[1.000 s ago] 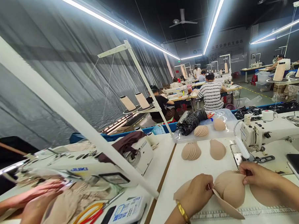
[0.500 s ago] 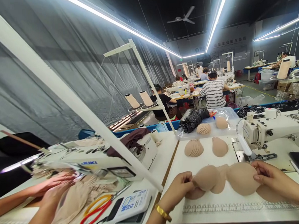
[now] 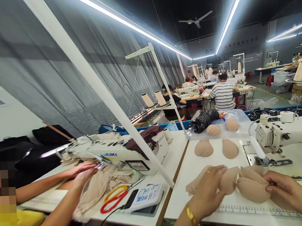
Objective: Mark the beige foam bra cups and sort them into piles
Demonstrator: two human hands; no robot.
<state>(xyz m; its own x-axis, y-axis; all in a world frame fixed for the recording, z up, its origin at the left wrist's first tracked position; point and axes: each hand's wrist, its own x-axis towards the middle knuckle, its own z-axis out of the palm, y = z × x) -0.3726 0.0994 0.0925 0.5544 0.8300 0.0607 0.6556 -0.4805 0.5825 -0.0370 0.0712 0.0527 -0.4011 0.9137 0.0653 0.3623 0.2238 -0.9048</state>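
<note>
A joined strip of beige bra cups [image 3: 253, 190] lies over the front of the white table. My right hand [image 3: 284, 188] pinches the right-hand cup at its outer edge, and that cup is folded partly over. Across the left part of the strip reaches my left hand [image 3: 209, 187], fingers stretched out and thumb apart, resting on or just above the fabric; its palm hides some of the cups. Behind them sit a fanned stack of beige cup pieces [image 3: 204, 148] and a second beige pile [image 3: 230, 149].
A white sewing machine [image 3: 272, 134] stands at the right. At the back, a clear plastic lid [image 3: 244, 122] holds more beige pieces and a black plastic bundle [image 3: 203, 120]. To the left, a co-worker's hands [image 3: 86, 172] work fabric at a JUKI machine [image 3: 110, 158], near red-and-yellow-handled scissors [image 3: 114, 201].
My left hand has let go of the left cup's edge and moved right, opening over the strip. The right-hand cup has folded in my right hand's pinch. The view has turned left.
</note>
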